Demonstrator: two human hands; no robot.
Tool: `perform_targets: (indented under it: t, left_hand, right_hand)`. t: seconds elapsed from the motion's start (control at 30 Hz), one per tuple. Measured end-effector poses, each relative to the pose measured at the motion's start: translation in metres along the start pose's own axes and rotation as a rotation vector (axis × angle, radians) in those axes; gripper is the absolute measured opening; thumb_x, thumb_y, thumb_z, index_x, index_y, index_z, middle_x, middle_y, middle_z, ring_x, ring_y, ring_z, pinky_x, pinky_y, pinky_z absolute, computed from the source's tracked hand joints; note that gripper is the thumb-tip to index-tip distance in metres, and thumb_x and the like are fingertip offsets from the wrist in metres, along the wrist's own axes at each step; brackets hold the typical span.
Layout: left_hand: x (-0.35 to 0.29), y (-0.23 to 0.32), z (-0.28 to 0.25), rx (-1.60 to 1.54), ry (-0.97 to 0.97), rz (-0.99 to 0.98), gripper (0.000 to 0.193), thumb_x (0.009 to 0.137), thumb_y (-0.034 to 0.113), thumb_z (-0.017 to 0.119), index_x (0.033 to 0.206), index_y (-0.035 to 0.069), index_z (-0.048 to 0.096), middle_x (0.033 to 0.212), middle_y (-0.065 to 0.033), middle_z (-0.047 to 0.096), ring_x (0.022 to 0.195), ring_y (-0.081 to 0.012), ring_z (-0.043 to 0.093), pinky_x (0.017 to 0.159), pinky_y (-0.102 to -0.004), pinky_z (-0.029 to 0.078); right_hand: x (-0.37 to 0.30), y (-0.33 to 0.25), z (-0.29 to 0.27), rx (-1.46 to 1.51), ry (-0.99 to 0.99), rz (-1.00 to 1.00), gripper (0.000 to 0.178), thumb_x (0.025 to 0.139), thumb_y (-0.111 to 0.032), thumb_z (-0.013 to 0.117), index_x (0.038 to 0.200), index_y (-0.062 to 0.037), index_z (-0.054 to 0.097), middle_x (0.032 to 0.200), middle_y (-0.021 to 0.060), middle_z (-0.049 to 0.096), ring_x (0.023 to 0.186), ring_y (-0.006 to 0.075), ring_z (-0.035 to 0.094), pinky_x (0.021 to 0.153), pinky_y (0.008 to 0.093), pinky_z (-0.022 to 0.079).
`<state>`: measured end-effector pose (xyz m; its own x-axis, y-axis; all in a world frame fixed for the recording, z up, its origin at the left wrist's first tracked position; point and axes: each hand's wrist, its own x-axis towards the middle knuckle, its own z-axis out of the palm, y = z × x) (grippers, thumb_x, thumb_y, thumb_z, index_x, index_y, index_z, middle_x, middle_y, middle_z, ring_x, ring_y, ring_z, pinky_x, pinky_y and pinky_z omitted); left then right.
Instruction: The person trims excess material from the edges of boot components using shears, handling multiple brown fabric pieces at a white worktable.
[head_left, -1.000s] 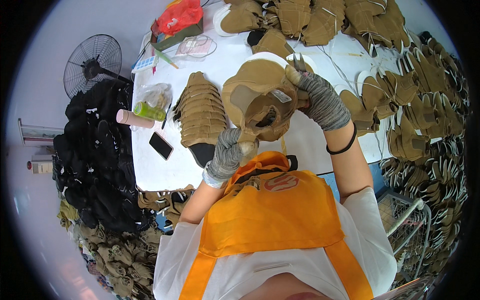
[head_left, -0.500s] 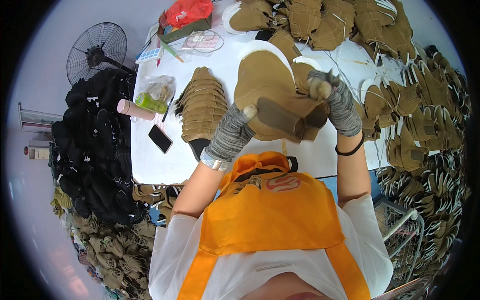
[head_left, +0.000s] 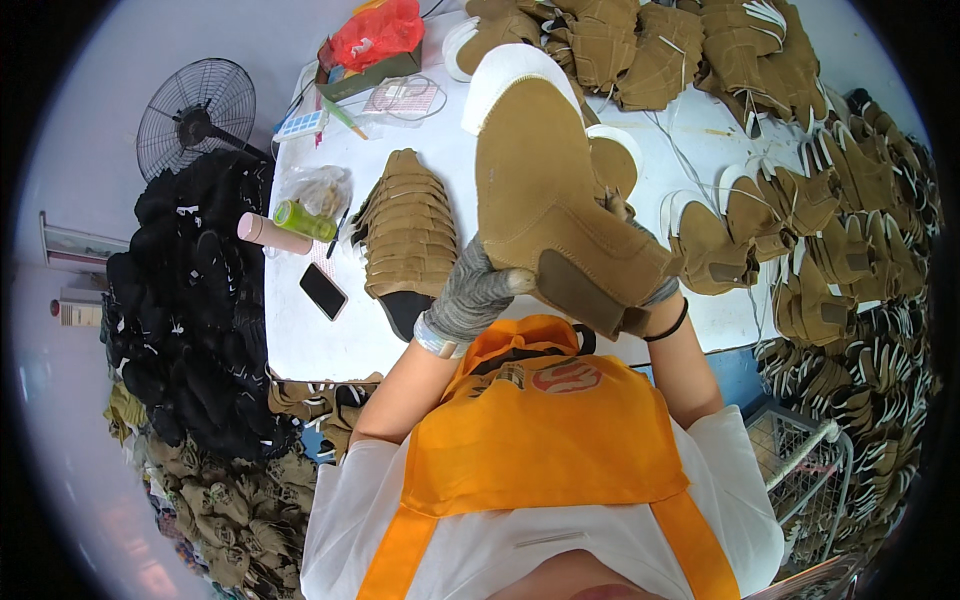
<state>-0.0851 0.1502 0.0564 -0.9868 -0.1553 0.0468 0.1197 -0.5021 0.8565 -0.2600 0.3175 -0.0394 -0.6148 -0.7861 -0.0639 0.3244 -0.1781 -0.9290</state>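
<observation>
In front of me I hold up a brown boot upper (head_left: pixel 535 170) with a white toe edge and a dark elastic side panel. My left hand (head_left: pixel 475 290), in a grey knitted glove with bare fingertips, grips its lower left side, thumb on the front. Behind the upper's right side is my right hand (head_left: pixel 658 290), mostly hidden; only some fingertips and the glove cuff show, closed on the upper. Another white-edged brown upper (head_left: pixel 613 165) shows partly behind the first. Left of my hands, an overlapping stack of brown uppers (head_left: pixel 408 225) lies on the white table (head_left: pixel 305 350).
Piles of brown uppers (head_left: pixel 655 60) line the far edge, with more uppers (head_left: pixel 710 245) at the right. At the left are a phone (head_left: pixel 323 291), a pink bottle (head_left: pixel 272 233), a green bottle (head_left: pixel 304 221) and a box (head_left: pixel 372 75). A fan (head_left: pixel 195 115) stands beyond black uppers (head_left: pixel 185 310).
The upper has turned more upright, its panel end swinging down toward me. My right hand has moved down and behind it. My left hand keeps its grip.
</observation>
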Motion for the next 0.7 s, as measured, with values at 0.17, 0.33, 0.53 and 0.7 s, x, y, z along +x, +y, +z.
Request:
perform_targets:
  t: [0.17, 0.33, 0.53, 0.7]
  left_hand:
    - [-0.010, -0.005, -0.014, -0.253, 0.014, 0.041, 0.077, 0.068, 0.027, 0.080, 0.131, 0.003, 0.042, 0.124, -0.0068, 0.051, 0.114, -0.0196, 0.048, 0.095, -0.0321, 0.040]
    - [-0.012, -0.005, -0.029, -0.097, -0.042, 0.030, 0.087, 0.062, 0.031, 0.083, 0.132, 0.003, 0.041, 0.127, -0.0067, 0.051, 0.117, -0.0208, 0.047, 0.097, -0.0337, 0.037]
    - [-0.010, -0.001, -0.027, -0.078, -0.007, 0.012, 0.089, 0.061, 0.034, 0.084, 0.132, 0.001, 0.041, 0.126, -0.0065, 0.051, 0.116, -0.0202, 0.047, 0.097, -0.0329, 0.037]
    - [-0.016, 0.007, -0.025, -0.016, -0.002, 0.011, 0.084, 0.064, 0.037, 0.081, 0.130, 0.000, 0.043, 0.124, -0.0081, 0.053, 0.115, -0.0188, 0.048, 0.095, -0.0323, 0.039]
  right_hand:
    - [-0.012, -0.042, 0.029, 0.179, 0.106, 0.018, 0.036, 0.092, -0.025, 0.052, 0.123, -0.0078, 0.047, 0.108, 0.0056, 0.058, 0.087, 0.0118, 0.058, 0.068, 0.0223, 0.049]
    - [-0.021, -0.063, 0.040, 0.435, 0.142, 0.121, 0.031, 0.089, -0.025, 0.059, 0.115, -0.0088, 0.052, 0.079, -0.0052, 0.052, 0.052, 0.0012, 0.042, 0.042, 0.0153, 0.033]
    - [-0.019, -0.064, 0.041, 0.426, 0.175, 0.123, 0.030, 0.089, -0.024, 0.059, 0.114, -0.0094, 0.052, 0.070, -0.0070, 0.047, 0.048, 0.0002, 0.036, 0.040, 0.0153, 0.028]
    - [-0.013, -0.056, 0.036, -0.025, 0.224, 0.078, 0.028, 0.089, -0.026, 0.057, 0.113, -0.0094, 0.056, 0.072, -0.0045, 0.054, 0.057, 0.0036, 0.047, 0.046, 0.0164, 0.035]
